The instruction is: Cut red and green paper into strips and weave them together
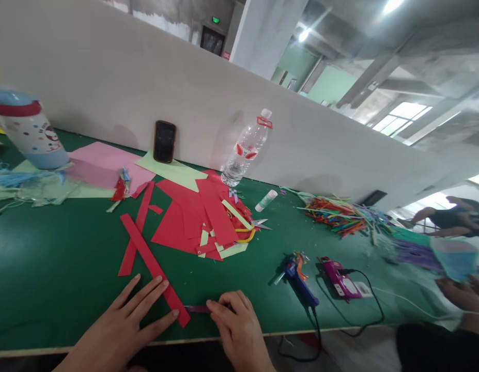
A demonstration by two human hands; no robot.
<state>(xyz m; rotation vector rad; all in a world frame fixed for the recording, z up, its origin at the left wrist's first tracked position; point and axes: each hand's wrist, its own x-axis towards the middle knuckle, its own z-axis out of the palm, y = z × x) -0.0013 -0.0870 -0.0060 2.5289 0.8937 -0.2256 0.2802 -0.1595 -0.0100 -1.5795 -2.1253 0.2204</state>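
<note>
My left hand point(140, 315) lies flat with its fingers spread, pressing a long red paper strip point(154, 263) onto the green table. The strip slants toward the front edge and crosses over a second red strip point(130, 253). My right hand point(236, 320) is closed in a pinch around a slim purple utility knife point(198, 309). Its thin tip points left and meets the right side of the strip near its lower end; the rest of the knife is hidden in the fingers. Behind the hands are red paper sheets point(173, 225) and scissors with yellow handles point(245, 236).
A blue glue gun point(299, 281) and a magenta power strip point(342, 281) with cables lie to the right. Further back stand a water bottle point(245, 150), a glue stick point(266, 200), a phone point(164, 141) and a tumbler point(30, 129). A co-worker's hands point(462, 297) are at far right.
</note>
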